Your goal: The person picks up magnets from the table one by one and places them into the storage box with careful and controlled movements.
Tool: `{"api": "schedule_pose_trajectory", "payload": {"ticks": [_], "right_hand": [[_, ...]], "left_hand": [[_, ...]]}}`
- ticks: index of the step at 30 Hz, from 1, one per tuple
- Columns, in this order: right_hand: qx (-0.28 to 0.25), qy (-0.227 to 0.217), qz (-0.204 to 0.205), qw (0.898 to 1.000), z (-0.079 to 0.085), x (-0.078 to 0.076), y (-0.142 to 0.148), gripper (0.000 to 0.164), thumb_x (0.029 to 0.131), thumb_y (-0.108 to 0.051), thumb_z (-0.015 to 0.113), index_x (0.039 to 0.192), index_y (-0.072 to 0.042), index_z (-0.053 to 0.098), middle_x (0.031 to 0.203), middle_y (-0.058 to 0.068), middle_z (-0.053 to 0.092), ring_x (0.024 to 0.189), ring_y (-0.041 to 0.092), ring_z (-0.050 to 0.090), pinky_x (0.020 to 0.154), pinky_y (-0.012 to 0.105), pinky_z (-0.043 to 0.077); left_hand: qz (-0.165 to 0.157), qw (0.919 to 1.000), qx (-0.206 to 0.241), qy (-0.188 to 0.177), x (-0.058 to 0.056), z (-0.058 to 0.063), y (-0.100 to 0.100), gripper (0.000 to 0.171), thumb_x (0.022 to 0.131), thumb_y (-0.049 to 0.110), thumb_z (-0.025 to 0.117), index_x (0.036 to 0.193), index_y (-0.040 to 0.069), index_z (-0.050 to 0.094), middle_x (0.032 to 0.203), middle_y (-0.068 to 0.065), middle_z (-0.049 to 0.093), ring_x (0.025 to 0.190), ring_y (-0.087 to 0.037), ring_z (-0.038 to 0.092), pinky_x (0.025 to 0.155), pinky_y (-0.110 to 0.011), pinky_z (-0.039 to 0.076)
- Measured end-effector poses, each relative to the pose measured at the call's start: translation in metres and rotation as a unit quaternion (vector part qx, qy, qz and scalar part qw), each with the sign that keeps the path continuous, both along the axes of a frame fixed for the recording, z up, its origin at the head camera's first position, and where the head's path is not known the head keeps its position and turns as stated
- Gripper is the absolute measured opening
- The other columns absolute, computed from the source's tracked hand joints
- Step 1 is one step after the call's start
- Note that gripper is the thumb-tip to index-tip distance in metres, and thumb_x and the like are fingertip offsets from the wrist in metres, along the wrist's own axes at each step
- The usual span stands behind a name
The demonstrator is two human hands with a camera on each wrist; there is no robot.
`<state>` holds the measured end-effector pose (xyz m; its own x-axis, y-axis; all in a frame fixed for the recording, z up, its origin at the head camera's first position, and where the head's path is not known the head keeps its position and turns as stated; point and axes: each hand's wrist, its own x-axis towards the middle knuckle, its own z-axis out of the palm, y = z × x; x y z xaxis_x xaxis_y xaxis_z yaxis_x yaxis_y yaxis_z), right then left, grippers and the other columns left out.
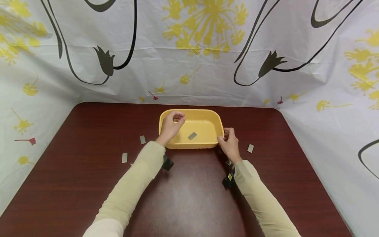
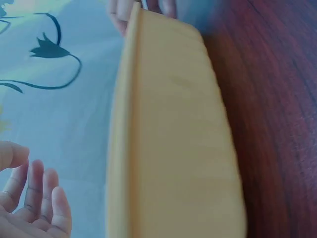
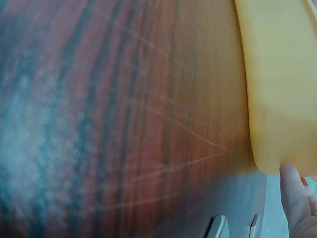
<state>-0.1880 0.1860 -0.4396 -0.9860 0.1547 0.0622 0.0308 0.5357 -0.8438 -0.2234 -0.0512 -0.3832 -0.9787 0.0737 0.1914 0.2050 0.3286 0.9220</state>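
Observation:
A shallow yellow plastic tray (image 1: 196, 145) stands at the far middle of the table; its side wall (image 2: 178, 109) fills the left wrist view. One small grey rectangular tile (image 1: 192, 136) lies inside it. Over the tray's left end hangs my left hand (image 1: 171, 125), fingers loosely bent, with no held thing visible in the left wrist view (image 2: 37, 198). My right hand (image 1: 230, 144) grips the tray's right front corner, the thumb against the wall. One finger (image 3: 292, 191) shows at the corner in the right wrist view; the others are partly hidden.
Two grey tiles lie left of the tray, one nearer (image 1: 124, 157) and one farther (image 1: 142, 140). Right of it lies another tile (image 1: 250, 148), and one more (image 1: 228, 162) is beside my right wrist. A patterned white cloth (image 1: 189, 65) hangs behind the brown table (image 1: 74, 184).

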Motion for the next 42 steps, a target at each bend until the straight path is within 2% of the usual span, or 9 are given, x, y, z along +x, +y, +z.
{"api": "schedule_pose_trajectory", "payload": {"ticks": [5,12,16,21,28,37,42], "right_hand": [[-0.003,-0.006,0.004,1.0,0.001,0.0,0.0,0.042,0.083,-0.015,0.053,0.121,-0.006,0.04,0.106,0.016,0.054,0.083,0.024,0.055,0.066,0.031,0.047],[0.003,-0.005,0.0,1.0,-0.001,-0.001,0.001,0.042,0.083,-0.014,0.053,0.121,-0.006,0.04,0.106,0.015,0.055,0.083,0.023,0.055,0.065,0.03,0.047],[0.002,-0.004,-0.002,1.0,-0.002,-0.002,0.001,0.042,0.082,-0.014,0.054,0.121,-0.006,0.04,0.106,0.015,0.055,0.083,0.024,0.055,0.065,0.03,0.047],[0.002,-0.004,-0.001,1.0,-0.002,-0.002,0.002,0.041,0.082,-0.014,0.053,0.12,-0.006,0.04,0.105,0.015,0.055,0.084,0.024,0.056,0.065,0.03,0.048],[0.0,0.0,0.003,1.0,-0.002,-0.002,0.002,0.041,0.083,-0.014,0.053,0.121,-0.006,0.04,0.106,0.016,0.054,0.083,0.024,0.056,0.065,0.03,0.048],[0.007,0.007,-0.003,1.0,-0.001,-0.002,0.001,0.04,0.082,-0.013,0.053,0.119,-0.006,0.041,0.102,0.015,0.055,0.082,0.024,0.056,0.064,0.029,0.046],[0.001,-0.002,0.001,1.0,-0.001,0.0,0.001,0.04,0.083,-0.014,0.053,0.12,-0.006,0.041,0.102,0.016,0.054,0.081,0.024,0.055,0.064,0.03,0.046]], "left_hand": [[-0.014,0.9998,0.004,0.016,0.009,0.013,-0.013,0.022,0.088,0.013,0.056,0.103,-0.002,0.059,0.096,-0.013,0.059,0.089,-0.024,0.054,0.082,-0.031,0.043],[-0.009,0.9994,0.008,0.034,0.018,0.024,-0.033,0.02,0.086,0.011,0.057,0.101,-0.003,0.059,0.096,-0.014,0.06,0.089,-0.025,0.055,0.082,-0.035,0.043],[-0.004,0.9995,0.011,0.029,0.022,0.027,-0.042,0.022,0.086,0.011,0.058,0.101,-0.004,0.059,0.095,-0.015,0.061,0.088,-0.025,0.056,0.081,-0.035,0.043],[0.004,0.9999,-0.001,0.013,0.028,0.03,-0.051,0.02,0.086,0.014,0.058,0.1,0.0,0.06,0.095,-0.013,0.061,0.086,-0.023,0.056,0.077,-0.035,0.044],[0.017,0.9986,-0.04,0.03,0.035,0.025,-0.058,0.019,0.086,0.014,0.057,0.099,0.0,0.06,0.092,-0.013,0.061,0.083,-0.023,0.057,0.075,-0.034,0.045],[0.035,0.9981,-0.044,0.025,0.04,0.014,-0.07,0.017,0.086,0.011,0.058,0.098,0.0,0.06,0.091,-0.014,0.061,0.081,-0.023,0.056,0.071,-0.034,0.045],[0.039,0.9981,-0.046,0.014,0.042,0.008,-0.079,0.018,0.086,0.012,0.058,0.099,-0.001,0.06,0.092,-0.015,0.06,0.082,-0.024,0.056,0.075,-0.036,0.046]]}}
